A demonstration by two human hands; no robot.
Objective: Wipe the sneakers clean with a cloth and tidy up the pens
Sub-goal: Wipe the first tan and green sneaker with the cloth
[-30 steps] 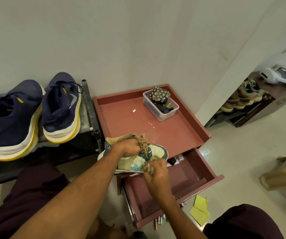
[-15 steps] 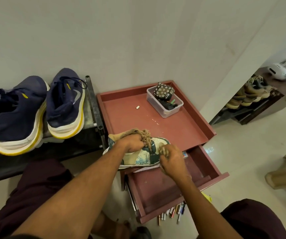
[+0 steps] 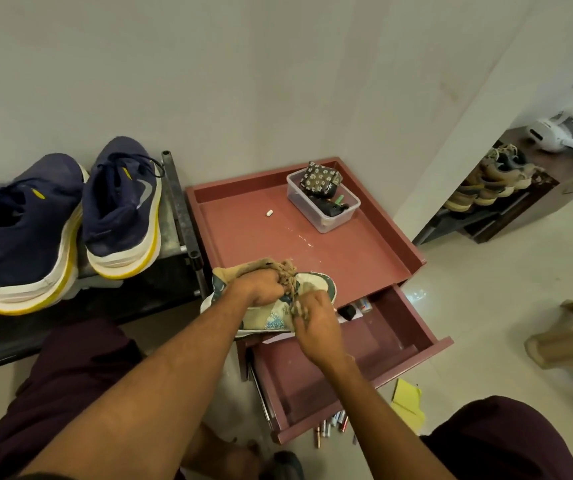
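A beige and green patterned sneaker (image 3: 314, 284) lies on its side at the front edge of the reddish-brown cabinet top (image 3: 264, 244). My left hand (image 3: 261, 287) grips its upper at the laces and holds it steady. My right hand (image 3: 312, 313) pinches a small brownish cloth (image 3: 298, 308) against the sneaker's side. Two navy sneakers (image 3: 70, 220) with white and yellow soles stand on the dark shelf to the left. Several pens (image 3: 330, 426) lie on the floor under the open drawer (image 3: 347, 368).
A clear plastic box (image 3: 316, 211) with a patterned pouch stands at the cabinet's back right; a small white piece (image 3: 269, 213) lies near the middle. Yellow sticky notes (image 3: 408, 403) are on the floor. A shoe rack (image 3: 486, 188) stands at the right, a wooden stool (image 3: 569, 341) nearer.
My right hand with the cloth has shifted along the sneaker's side, out toward the toe and back toward the middle. My left hand kept its grip. The view shifted slightly.
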